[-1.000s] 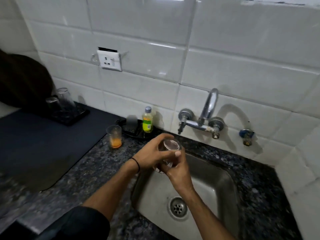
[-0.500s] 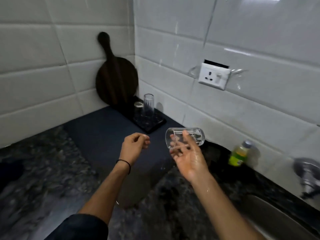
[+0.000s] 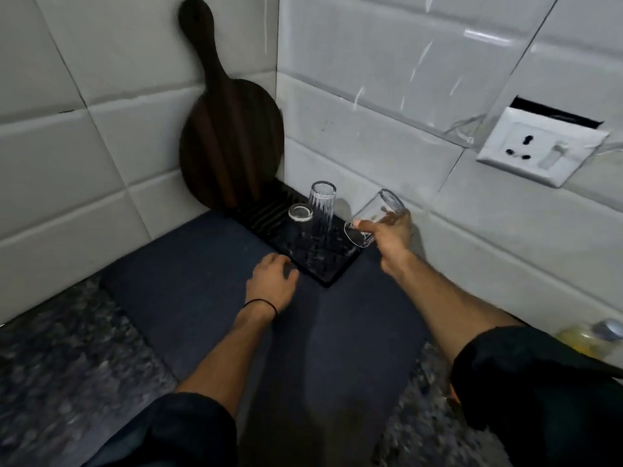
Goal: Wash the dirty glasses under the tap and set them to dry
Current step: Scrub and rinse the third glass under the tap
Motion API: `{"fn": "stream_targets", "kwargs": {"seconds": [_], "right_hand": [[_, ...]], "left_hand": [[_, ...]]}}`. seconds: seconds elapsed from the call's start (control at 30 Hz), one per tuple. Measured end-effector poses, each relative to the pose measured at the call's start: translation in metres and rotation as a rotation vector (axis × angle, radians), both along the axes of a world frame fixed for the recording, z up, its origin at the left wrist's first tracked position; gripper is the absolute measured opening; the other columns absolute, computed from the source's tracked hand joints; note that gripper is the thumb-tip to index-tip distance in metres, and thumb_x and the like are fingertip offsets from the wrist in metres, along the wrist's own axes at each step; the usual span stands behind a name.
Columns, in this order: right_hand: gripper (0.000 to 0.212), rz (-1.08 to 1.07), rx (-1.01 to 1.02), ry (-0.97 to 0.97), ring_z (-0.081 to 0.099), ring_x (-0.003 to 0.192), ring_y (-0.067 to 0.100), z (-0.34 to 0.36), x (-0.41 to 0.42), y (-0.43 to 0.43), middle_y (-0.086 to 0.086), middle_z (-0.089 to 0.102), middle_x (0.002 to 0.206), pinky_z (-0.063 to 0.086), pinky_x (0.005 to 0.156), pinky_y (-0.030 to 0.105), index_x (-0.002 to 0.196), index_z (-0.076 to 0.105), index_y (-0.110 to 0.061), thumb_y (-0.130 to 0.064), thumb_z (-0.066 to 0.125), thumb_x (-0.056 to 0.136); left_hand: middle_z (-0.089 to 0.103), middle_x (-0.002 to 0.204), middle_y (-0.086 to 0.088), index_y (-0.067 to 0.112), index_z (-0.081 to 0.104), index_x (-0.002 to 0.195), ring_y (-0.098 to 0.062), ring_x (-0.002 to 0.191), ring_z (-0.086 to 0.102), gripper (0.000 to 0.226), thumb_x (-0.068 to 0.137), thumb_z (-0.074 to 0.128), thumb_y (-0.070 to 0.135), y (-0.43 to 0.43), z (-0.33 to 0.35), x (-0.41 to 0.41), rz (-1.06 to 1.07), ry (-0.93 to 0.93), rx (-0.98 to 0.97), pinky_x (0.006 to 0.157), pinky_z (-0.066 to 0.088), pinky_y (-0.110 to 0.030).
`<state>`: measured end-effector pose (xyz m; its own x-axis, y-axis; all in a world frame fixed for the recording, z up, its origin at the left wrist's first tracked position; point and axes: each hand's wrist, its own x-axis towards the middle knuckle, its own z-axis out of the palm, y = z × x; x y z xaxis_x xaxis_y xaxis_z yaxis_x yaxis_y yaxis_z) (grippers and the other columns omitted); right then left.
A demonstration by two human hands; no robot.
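The right hand [image 3: 392, 230] has its fingers and thumb curled round a clear glass [image 3: 374, 215], which it holds in the air, tilted, with its lower end just over the right edge of a black ridged drying tray [image 3: 323, 276]. The lower end looks like the open mouth, so the glass seems to be partway turned upside down. Two other glasses already stand on the tray: a tall ribbed glass [image 3: 322, 207] and a short glass [image 3: 300, 219] touching or just beside it. The left hand [image 3: 271, 281] holds nothing; it lies palm down with loosely bent fingers, by the tray's near corner on a dark blue mat [image 3: 202, 298]. Whether it presses the mat cannot be told. A round wooden board [image 3: 231, 139] leans in the tiled corner behind the tray. The step in hand appears to be setting a rinsed glass to dry. The next move calls for finishing the turn and lowering the glass, mouth down, onto the free part of the tray to the right of the tall glass, without knocking it.
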<state>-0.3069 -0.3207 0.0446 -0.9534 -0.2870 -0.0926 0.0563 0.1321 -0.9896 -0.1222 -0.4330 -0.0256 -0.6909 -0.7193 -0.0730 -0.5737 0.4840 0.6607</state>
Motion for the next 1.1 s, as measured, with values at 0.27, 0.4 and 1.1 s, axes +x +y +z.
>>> {"fn": "stream_targets", "kwargs": {"seconds": [0.27,0.4,1.1], "right_hand": [[0.09,0.199,0.246,0.132,0.065,0.106,0.02,-0.036,-0.033,-0.041,0.002,0.066,0.117,0.054,0.086,0.027,0.133,0.044,-0.015,-0.003,0.092,0.059],[0.087,0.259,0.25,0.174,0.065,0.106,0.017,-0.046,-0.038,-0.043,0.003,0.064,0.12,0.052,0.08,0.02,0.131,0.045,-0.015,-0.004,0.093,0.06],[0.085,0.413,0.495,0.282,0.066,0.11,0.018,-0.073,-0.056,-0.046,-0.001,0.07,0.119,0.051,0.103,0.042,0.123,0.057,-0.017,-0.037,0.094,0.049]], "left_hand": [[-0.008,0.166,0.002,0.023,0.013,0.157,-0.025,0.152,-0.011,0.077,0.095,0.047,0.055,-0.004,-0.046,-0.017,-0.041,-0.198,0.0,0.12,-0.004,-0.053],[-0.011,0.166,0.001,0.023,0.008,0.158,-0.026,0.151,-0.017,0.081,0.094,0.045,0.058,0.0,-0.057,-0.02,-0.02,-0.197,-0.051,0.119,-0.009,-0.053],[-0.011,0.166,0.003,0.026,0.011,0.157,-0.026,0.15,-0.018,0.082,0.091,0.046,0.06,0.001,-0.055,-0.024,-0.009,-0.234,-0.042,0.119,-0.01,-0.054]]}}
